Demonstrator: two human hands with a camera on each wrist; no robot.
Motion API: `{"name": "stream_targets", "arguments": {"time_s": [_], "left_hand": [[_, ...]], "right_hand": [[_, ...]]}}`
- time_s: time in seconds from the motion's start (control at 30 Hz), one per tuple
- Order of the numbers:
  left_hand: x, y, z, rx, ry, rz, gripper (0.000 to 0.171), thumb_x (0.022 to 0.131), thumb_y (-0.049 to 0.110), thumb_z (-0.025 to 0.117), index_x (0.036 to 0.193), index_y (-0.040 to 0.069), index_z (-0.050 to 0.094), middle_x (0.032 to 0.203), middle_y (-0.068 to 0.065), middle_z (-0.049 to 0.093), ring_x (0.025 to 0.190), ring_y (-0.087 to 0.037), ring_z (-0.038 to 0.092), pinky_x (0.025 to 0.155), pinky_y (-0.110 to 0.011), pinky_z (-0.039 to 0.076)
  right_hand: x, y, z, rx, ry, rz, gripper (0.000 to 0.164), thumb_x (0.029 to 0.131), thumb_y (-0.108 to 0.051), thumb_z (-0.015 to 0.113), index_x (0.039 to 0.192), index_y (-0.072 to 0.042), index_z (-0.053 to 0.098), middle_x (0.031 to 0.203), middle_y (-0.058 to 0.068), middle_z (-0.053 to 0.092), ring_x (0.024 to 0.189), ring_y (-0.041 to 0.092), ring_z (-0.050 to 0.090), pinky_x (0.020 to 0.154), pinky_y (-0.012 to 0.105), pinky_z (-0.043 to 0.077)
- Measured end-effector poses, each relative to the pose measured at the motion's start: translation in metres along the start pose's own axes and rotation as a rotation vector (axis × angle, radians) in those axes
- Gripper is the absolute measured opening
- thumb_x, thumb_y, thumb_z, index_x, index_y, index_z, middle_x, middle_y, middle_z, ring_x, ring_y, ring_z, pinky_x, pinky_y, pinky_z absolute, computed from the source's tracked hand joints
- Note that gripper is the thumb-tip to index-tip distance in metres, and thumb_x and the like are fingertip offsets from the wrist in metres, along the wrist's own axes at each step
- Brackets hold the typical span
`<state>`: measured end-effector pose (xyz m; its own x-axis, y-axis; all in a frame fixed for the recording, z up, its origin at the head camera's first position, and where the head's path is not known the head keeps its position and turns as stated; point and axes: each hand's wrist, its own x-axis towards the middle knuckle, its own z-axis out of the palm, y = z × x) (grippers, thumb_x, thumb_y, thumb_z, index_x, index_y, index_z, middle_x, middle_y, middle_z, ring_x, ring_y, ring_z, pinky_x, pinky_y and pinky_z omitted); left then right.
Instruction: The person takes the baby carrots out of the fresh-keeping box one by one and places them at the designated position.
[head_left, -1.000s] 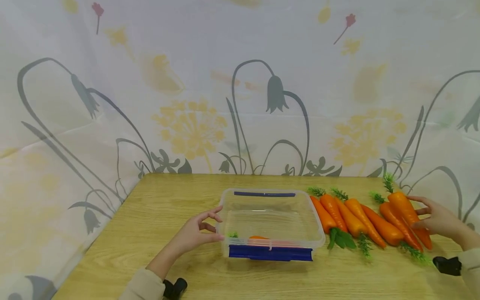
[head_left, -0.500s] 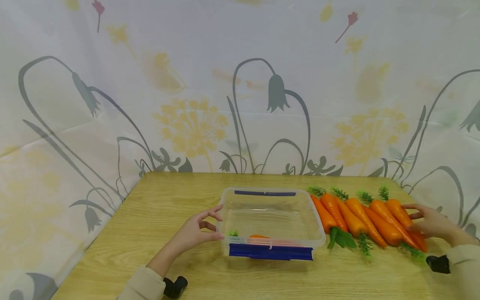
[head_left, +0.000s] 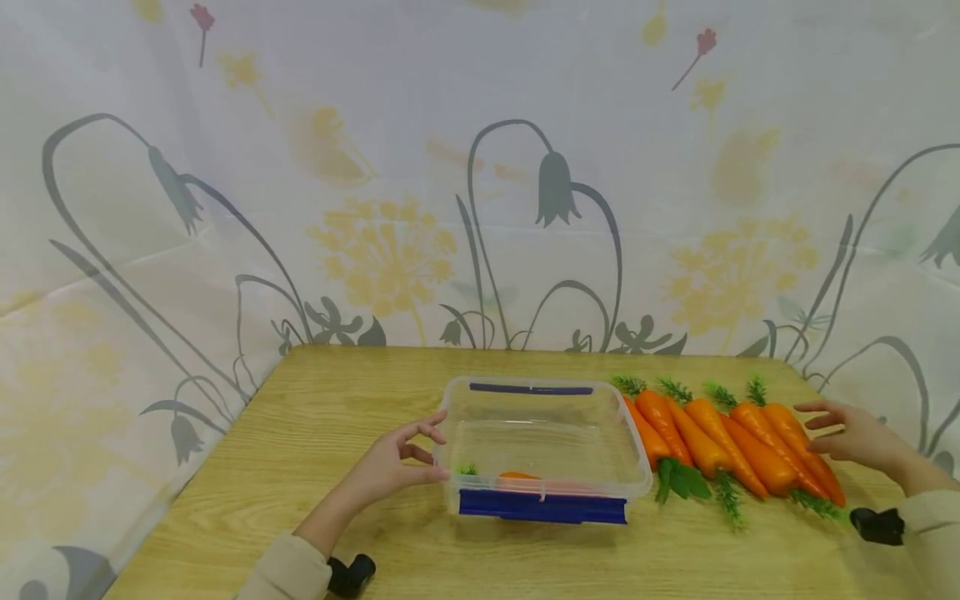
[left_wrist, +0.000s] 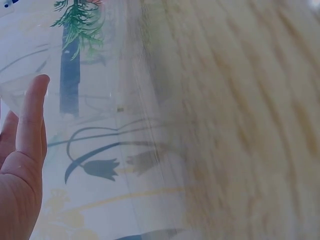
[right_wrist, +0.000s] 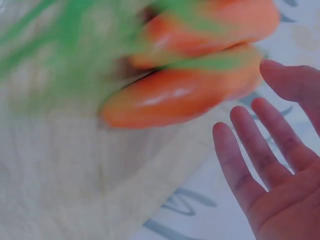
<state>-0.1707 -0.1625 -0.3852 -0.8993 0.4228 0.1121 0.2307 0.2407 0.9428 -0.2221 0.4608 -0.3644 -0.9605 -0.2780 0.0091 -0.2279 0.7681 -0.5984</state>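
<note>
A clear plastic food container [head_left: 540, 433] with blue clips stands mid-table. An orange carrot [head_left: 519, 476] and a green sprig show inside its front wall. At the container's left side is my left hand [head_left: 397, 457], fingertips and thumb touching near the rim; in the left wrist view its fingers look straight. To the right lie several artificial-looking carrots [head_left: 708, 437] in a slanted row, with green tops. My right hand [head_left: 862, 442] is beside the rightmost carrot [head_left: 806, 450], fingers spread loosely and holding nothing. The right wrist view shows the same hand [right_wrist: 285, 170] open-palmed near the carrots' ends.
The light wooden table [head_left: 322, 433] ends at the back against a hanging cloth [head_left: 390, 167] printed with flowers. Dark leaves [head_left: 682, 479] lie at the front of the carrot row, close to the container's right wall. Black wrist cameras [head_left: 351, 575] stick out below both hands.
The rightmost carrots have shifted left and now lie closer against the row. My right hand moved left with them, then came off the end carrot. My left hand stayed at the container.
</note>
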Motion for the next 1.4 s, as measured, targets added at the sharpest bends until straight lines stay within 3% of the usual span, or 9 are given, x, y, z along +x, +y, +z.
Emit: {"name": "stream_targets", "arguments": {"time_s": [0.17, 0.27, 0.43, 0.53, 0.73, 0.87, 1.07, 1.17, 1.4], "left_hand": [[-0.001, -0.001, -0.001, 0.008, 0.004, 0.003, 0.041, 0.079, 0.019, 0.076, 0.108, -0.002, 0.055, 0.149, -0.005, 0.031, 0.092, -0.025, 0.058, 0.075, -0.034, 0.051], [-0.001, -0.001, -0.001, 0.015, 0.006, 0.003, 0.042, 0.079, 0.020, 0.076, 0.108, -0.002, 0.056, 0.149, -0.005, 0.031, 0.092, -0.025, 0.059, 0.074, -0.034, 0.052], [0.000, 0.000, 0.000, 0.009, -0.003, 0.003, 0.042, 0.079, 0.021, 0.076, 0.108, -0.002, 0.056, 0.149, -0.006, 0.031, 0.092, -0.025, 0.059, 0.074, -0.033, 0.052], [0.000, 0.000, 0.000, 0.003, -0.009, 0.004, 0.042, 0.080, 0.021, 0.076, 0.108, -0.002, 0.055, 0.149, -0.006, 0.030, 0.092, -0.025, 0.059, 0.074, -0.033, 0.052], [-0.001, 0.000, 0.000, 0.010, -0.008, 0.013, 0.042, 0.079, 0.021, 0.076, 0.108, -0.002, 0.055, 0.149, -0.007, 0.030, 0.091, -0.025, 0.059, 0.075, -0.034, 0.051], [-0.001, 0.001, 0.000, 0.014, -0.005, 0.019, 0.042, 0.079, 0.021, 0.076, 0.108, -0.002, 0.056, 0.149, -0.007, 0.030, 0.091, -0.025, 0.059, 0.075, -0.034, 0.051], [0.000, 0.000, -0.001, 0.014, -0.007, 0.026, 0.042, 0.079, 0.021, 0.076, 0.108, -0.002, 0.055, 0.149, -0.008, 0.030, 0.091, -0.025, 0.059, 0.076, -0.034, 0.051], [0.000, 0.000, -0.001, 0.010, -0.004, 0.022, 0.042, 0.079, 0.021, 0.076, 0.108, -0.002, 0.055, 0.149, -0.007, 0.030, 0.091, -0.025, 0.059, 0.075, -0.035, 0.051], [-0.001, 0.002, 0.000, 0.011, -0.005, 0.020, 0.041, 0.080, 0.020, 0.076, 0.108, -0.002, 0.055, 0.149, -0.008, 0.031, 0.090, -0.023, 0.059, 0.076, -0.034, 0.051]], "right_hand": [[0.005, -0.023, 0.002, -0.026, 0.001, -0.033, 0.039, 0.087, -0.006, 0.064, 0.123, -0.003, 0.050, 0.108, 0.035, 0.054, 0.079, 0.000, 0.059, 0.067, 0.034, 0.054], [0.009, -0.036, 0.003, -0.061, 0.008, -0.062, 0.047, 0.087, -0.008, 0.065, 0.125, 0.011, 0.044, 0.108, 0.032, 0.055, 0.080, 0.001, 0.059, 0.067, 0.031, 0.053], [0.018, -0.058, 0.005, -0.121, 0.036, -0.129, 0.046, 0.086, -0.007, 0.066, 0.123, 0.010, 0.046, 0.106, 0.026, 0.058, 0.081, 0.001, 0.059, 0.064, 0.027, 0.052], [0.024, -0.069, 0.010, -0.140, 0.053, -0.180, 0.045, 0.083, -0.007, 0.068, 0.121, 0.009, 0.049, 0.103, 0.021, 0.060, 0.081, 0.004, 0.059, 0.063, 0.027, 0.052], [0.035, -0.091, 0.018, -0.131, 0.051, -0.287, 0.046, 0.081, -0.006, 0.071, 0.121, 0.007, 0.052, 0.101, 0.016, 0.062, 0.082, 0.022, 0.063, 0.063, 0.027, 0.053], [0.041, -0.105, 0.021, -0.163, 0.068, -0.338, 0.044, 0.079, -0.005, 0.073, 0.120, 0.002, 0.056, 0.099, 0.011, 0.064, 0.081, 0.022, 0.064, 0.062, 0.026, 0.052], [0.044, -0.124, 0.024, -0.234, 0.045, -0.280, 0.044, 0.082, -0.012, 0.072, 0.123, -0.010, 0.057, 0.103, 0.002, 0.065, 0.087, 0.020, 0.063, 0.065, 0.027, 0.051], [0.045, -0.133, 0.026, -0.228, 0.008, -0.262, 0.045, 0.084, -0.017, 0.070, 0.126, -0.010, 0.055, 0.105, 0.003, 0.064, 0.092, 0.022, 0.062, 0.067, 0.028, 0.051], [0.053, -0.148, 0.034, -0.078, -0.074, -0.293, 0.043, 0.086, -0.008, 0.066, 0.127, -0.002, 0.051, 0.109, 0.012, 0.060, 0.096, 0.033, 0.058, 0.072, 0.029, 0.052]]}}
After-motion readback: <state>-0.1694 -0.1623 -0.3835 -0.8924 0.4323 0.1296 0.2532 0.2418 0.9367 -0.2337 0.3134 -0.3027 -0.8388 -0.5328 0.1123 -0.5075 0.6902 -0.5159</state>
